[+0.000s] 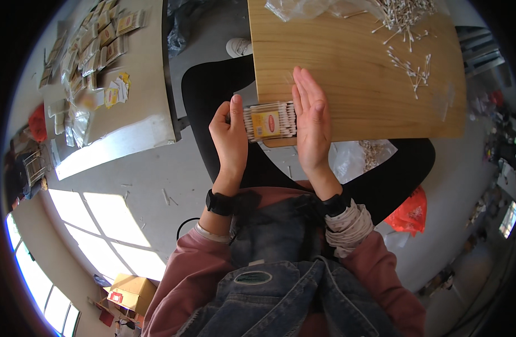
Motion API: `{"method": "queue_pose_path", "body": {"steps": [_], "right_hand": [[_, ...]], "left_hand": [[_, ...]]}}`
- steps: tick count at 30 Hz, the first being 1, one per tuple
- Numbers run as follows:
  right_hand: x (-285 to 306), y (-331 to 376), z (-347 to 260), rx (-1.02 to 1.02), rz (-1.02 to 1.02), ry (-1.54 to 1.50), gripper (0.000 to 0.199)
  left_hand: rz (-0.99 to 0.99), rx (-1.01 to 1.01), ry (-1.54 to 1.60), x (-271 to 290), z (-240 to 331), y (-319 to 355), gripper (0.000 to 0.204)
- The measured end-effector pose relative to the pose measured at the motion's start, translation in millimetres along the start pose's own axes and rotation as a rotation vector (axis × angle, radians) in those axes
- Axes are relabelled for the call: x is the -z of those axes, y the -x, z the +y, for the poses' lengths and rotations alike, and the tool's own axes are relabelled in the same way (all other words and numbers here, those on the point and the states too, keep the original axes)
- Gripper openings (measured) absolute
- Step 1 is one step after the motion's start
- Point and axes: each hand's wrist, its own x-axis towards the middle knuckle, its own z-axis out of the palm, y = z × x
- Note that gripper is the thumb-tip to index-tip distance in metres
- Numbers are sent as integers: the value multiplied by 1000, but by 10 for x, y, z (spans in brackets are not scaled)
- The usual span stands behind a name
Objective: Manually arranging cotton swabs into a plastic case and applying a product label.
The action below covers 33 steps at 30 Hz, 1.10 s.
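Between my two hands is a clear pack of cotton swabs (271,122) with a yellow label inside, over the near left edge of the wooden table. My left hand (230,135) is closed on the pack's left end, thumb raised, with its other fingers partly hidden. My right hand (314,126) is flat, fingers stretched out, its palm side against the pack's right end. Loose cotton swabs (404,19) are heaped at the far right of the table, and a smaller scatter of swabs (415,73) lies nearer.
On the pale table (145,73) at left are many filled swab packs (92,50) and some yellow-and-white cards (118,90). Below the wooden table (359,106), a clear bag with swabs (367,156) and a red bag (409,210) show. A cardboard box (133,292) stands at lower left.
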Motion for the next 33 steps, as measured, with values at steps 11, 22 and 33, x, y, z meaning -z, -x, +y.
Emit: {"method": "queue_pose_path", "body": {"steps": [11, 22, 33], "right_hand": [[-9, 7, 5, 2, 2, 37, 69], [-102, 19, -11, 10, -40, 105, 74], [-93, 19, 5, -12, -18, 30, 74]], "left_hand": [[-75, 161, 330, 68, -105, 132, 41], [-84, 150, 470, -4, -244, 99, 35], [-88, 188, 583, 44, -194, 86, 27]]}}
